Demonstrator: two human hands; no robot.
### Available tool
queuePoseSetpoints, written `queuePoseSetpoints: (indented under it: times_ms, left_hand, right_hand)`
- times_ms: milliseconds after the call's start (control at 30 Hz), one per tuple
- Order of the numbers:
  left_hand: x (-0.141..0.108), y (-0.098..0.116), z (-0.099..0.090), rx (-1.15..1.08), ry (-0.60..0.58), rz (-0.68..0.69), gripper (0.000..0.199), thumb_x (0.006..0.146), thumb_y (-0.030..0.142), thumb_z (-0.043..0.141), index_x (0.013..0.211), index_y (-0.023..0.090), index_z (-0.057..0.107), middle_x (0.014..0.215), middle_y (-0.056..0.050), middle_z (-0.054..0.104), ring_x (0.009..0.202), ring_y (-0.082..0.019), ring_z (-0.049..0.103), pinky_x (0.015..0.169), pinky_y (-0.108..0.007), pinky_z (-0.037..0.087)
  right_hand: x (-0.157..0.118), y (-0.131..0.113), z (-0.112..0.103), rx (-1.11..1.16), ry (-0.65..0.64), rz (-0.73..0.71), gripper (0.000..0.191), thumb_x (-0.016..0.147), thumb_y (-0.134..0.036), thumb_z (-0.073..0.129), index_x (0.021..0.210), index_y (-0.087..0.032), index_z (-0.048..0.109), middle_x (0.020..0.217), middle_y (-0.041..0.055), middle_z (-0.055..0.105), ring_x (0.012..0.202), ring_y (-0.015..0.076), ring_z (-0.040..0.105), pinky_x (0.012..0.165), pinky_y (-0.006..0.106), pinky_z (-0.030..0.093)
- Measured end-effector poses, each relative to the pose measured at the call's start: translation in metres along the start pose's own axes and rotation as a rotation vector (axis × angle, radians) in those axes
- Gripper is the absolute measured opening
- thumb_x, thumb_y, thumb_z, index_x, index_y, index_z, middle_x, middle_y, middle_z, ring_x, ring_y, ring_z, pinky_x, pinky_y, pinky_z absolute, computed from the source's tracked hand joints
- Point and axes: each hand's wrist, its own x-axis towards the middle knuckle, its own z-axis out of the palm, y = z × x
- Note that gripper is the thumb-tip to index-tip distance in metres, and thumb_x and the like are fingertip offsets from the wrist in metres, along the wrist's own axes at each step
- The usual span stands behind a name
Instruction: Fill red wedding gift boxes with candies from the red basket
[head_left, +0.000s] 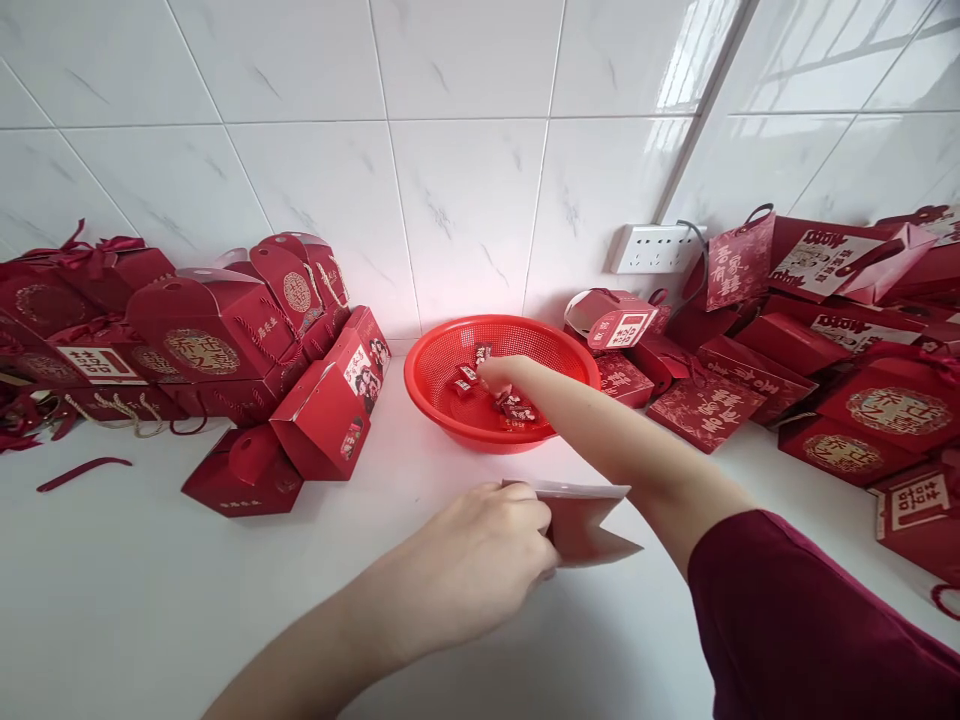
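A red perforated plastic basket stands on the white counter near the wall. Several small red wrapped packets lie in it. My right hand reaches down into the basket beside the packets; its fingers are mostly hidden, so what they touch cannot be made out. In front of the basket, my left hand is closed around a folded paper box, whose pointed flaps stick out to the right. The box's inner side looks pale brown.
Red gift boxes are piled at the left, with two more boxes nearer the basket. Another heap of red boxes fills the right. A ribbon strip lies at the left. A power socket is on the tiled wall.
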Motion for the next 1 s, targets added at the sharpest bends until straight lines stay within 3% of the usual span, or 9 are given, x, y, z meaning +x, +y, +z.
queuePoseSetpoints:
  times_ms: [67, 267, 367, 467, 600, 767, 833, 900, 1000]
  left_hand:
    - [0.002, -0.001, -0.002, -0.064, 0.006, -0.021, 0.038, 0.101, 0.019, 0.04, 0.091, 0.022, 0.076, 0.088, -0.004, 0.072, 0.095, -0.019, 0.064, 0.088, -0.03, 0.049]
    - [0.009, -0.005, -0.012, -0.005, -0.042, -0.088, 0.037, 0.101, 0.024, 0.041, 0.078, 0.019, 0.07, 0.079, -0.005, 0.067, 0.08, -0.02, 0.063, 0.074, -0.03, 0.046]
    - [0.011, -0.006, -0.019, -0.013, -0.05, -0.153, 0.038, 0.1, 0.024, 0.041, 0.073, 0.018, 0.067, 0.078, -0.003, 0.065, 0.076, -0.017, 0.062, 0.069, -0.028, 0.043]
    - [0.01, -0.009, -0.023, -0.013, -0.051, -0.187, 0.031, 0.098, 0.024, 0.046, 0.077, 0.019, 0.068, 0.081, -0.001, 0.066, 0.075, -0.016, 0.062, 0.066, -0.027, 0.04]
    - [0.006, -0.013, -0.022, -0.056, 0.02, -0.173, 0.026, 0.098, 0.029, 0.049, 0.09, 0.022, 0.073, 0.09, -0.001, 0.07, 0.077, -0.015, 0.064, 0.069, -0.026, 0.042]
    - [0.002, -0.003, -0.026, -0.187, 0.315, -0.306, 0.027, 0.093, 0.046, 0.059, 0.093, 0.02, 0.067, 0.087, 0.0, 0.067, 0.077, -0.015, 0.06, 0.069, -0.025, 0.044]
    - [0.002, 0.002, -0.028, -0.338, 0.352, -0.321, 0.029, 0.091, 0.048, 0.062, 0.091, 0.018, 0.064, 0.084, 0.0, 0.066, 0.075, -0.014, 0.058, 0.066, -0.024, 0.045]
    - [0.003, 0.004, -0.027, -0.533, 0.352, -0.31, 0.028, 0.094, 0.045, 0.059, 0.091, 0.018, 0.064, 0.082, 0.0, 0.064, 0.074, -0.012, 0.058, 0.066, -0.024, 0.047]
    - [0.005, 0.003, -0.023, -0.757, 0.362, -0.303, 0.03, 0.097, 0.04, 0.055, 0.081, 0.016, 0.062, 0.075, 0.001, 0.06, 0.073, -0.012, 0.059, 0.067, -0.023, 0.049]
  right_hand:
    - [-0.011, 0.0, -0.011, 0.086, -0.021, -0.006, 0.028, 0.095, -0.03, 0.065, 0.118, -0.014, 0.062, 0.115, 0.0087, 0.065, 0.098, 0.0213, 0.066, 0.083, 0.039, 0.057]
    - [-0.105, -0.011, -0.023, 0.445, 0.321, -0.187, 0.037, 0.099, -0.017, 0.051, 0.134, -0.024, 0.042, 0.126, 0.0066, 0.062, 0.111, 0.0164, 0.063, 0.094, 0.03, 0.054]
    - [-0.165, -0.022, -0.014, 1.038, 0.468, -0.412, 0.032, 0.096, -0.023, 0.059, 0.126, -0.024, 0.049, 0.124, 0.008, 0.059, 0.107, 0.0197, 0.065, 0.083, 0.034, 0.061]
    - [-0.208, -0.032, -0.005, 1.278, 0.483, -0.456, 0.026, 0.094, -0.026, 0.065, 0.118, -0.024, 0.056, 0.117, 0.0063, 0.059, 0.1, 0.018, 0.066, 0.074, 0.03, 0.063]
    - [-0.234, -0.041, 0.0, 1.269, 0.498, -0.439, 0.02, 0.093, -0.025, 0.067, 0.112, -0.023, 0.06, 0.113, 0.0063, 0.061, 0.094, 0.0171, 0.066, 0.069, 0.029, 0.064]
    - [-0.247, -0.054, -0.004, 1.273, 0.452, -0.443, 0.034, 0.088, -0.025, 0.074, 0.119, -0.025, 0.059, 0.114, 0.0037, 0.063, 0.074, 0.0108, 0.067, 0.061, 0.025, 0.061]
    - [-0.253, -0.059, -0.007, 1.185, 0.418, -0.476, 0.036, 0.088, -0.025, 0.074, 0.122, -0.025, 0.061, 0.112, 0.0028, 0.066, 0.067, 0.0085, 0.065, 0.057, 0.022, 0.058]
    - [-0.258, -0.063, -0.01, 1.039, 0.453, -0.497, 0.039, 0.09, -0.024, 0.072, 0.127, -0.025, 0.062, 0.114, 0.0033, 0.067, 0.073, 0.0102, 0.066, 0.058, 0.022, 0.056]
    - [-0.26, -0.067, -0.011, 0.841, 0.597, -0.501, 0.042, 0.091, -0.024, 0.07, 0.132, -0.024, 0.06, 0.122, 0.0064, 0.065, 0.102, 0.018, 0.065, 0.07, 0.025, 0.057]
